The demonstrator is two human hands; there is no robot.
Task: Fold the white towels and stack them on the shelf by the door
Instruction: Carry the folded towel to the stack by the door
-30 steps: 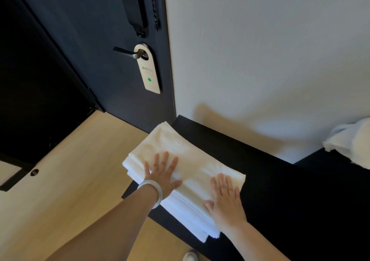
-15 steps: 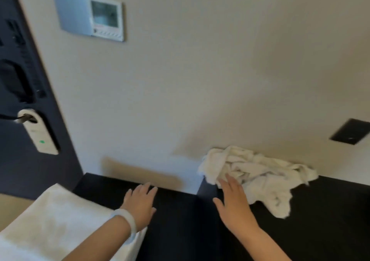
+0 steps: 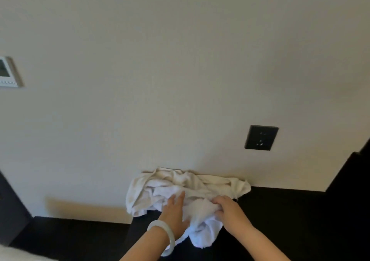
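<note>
While it's all bunched up, towel (image 3: pixel 192 184): 12 o'clock, against wall (image 3: pixel 180 80)
left hand (image 3: pixel 175 216): flat on it, fingers straight
right hand (image 3: pixel 230 210): gripping a fold; you should hunt a corner, then shake flat

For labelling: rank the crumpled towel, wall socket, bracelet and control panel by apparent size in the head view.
Largest: crumpled towel, clearly.
Next: wall socket and bracelet look alike; the bracelet is nearer the camera, so unranked.
Smallest as visible: control panel, cut by the frame edge.
</note>
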